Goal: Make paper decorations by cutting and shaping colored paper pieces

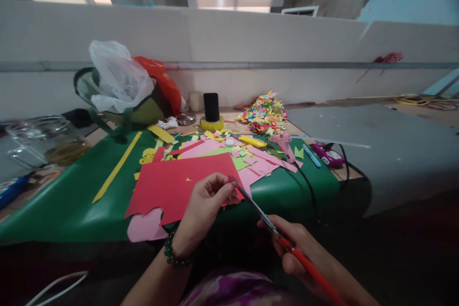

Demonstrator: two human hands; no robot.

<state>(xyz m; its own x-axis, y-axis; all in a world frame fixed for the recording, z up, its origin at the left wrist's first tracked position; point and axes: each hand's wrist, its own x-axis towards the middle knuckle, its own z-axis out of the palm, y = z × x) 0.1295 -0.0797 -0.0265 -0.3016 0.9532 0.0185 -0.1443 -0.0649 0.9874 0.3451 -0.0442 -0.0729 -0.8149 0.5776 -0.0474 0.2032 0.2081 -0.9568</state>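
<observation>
My left hand (204,205) pinches a small piece of red paper (230,179) between thumb and fingers. Long scissors with red handles (301,258) are gripped in my right hand (287,236). Their blades point up and left, and the tip is at the red piece by my left fingertips. Whether the blades touch the paper I cannot tell. Under and beyond my left hand lies a large red paper sheet (168,181) with curved cuts along its near edge. A pink paper piece (145,226) sticks out from beneath it.
Paper scraps (244,155), a yellow cutter (253,141), a pink glue gun (283,144) and a blue pen (311,156) lie on the green mat (82,220). Behind are a phone (211,107) on yellow tape (212,124), a colourful paper heap (267,112) and a bag (147,105).
</observation>
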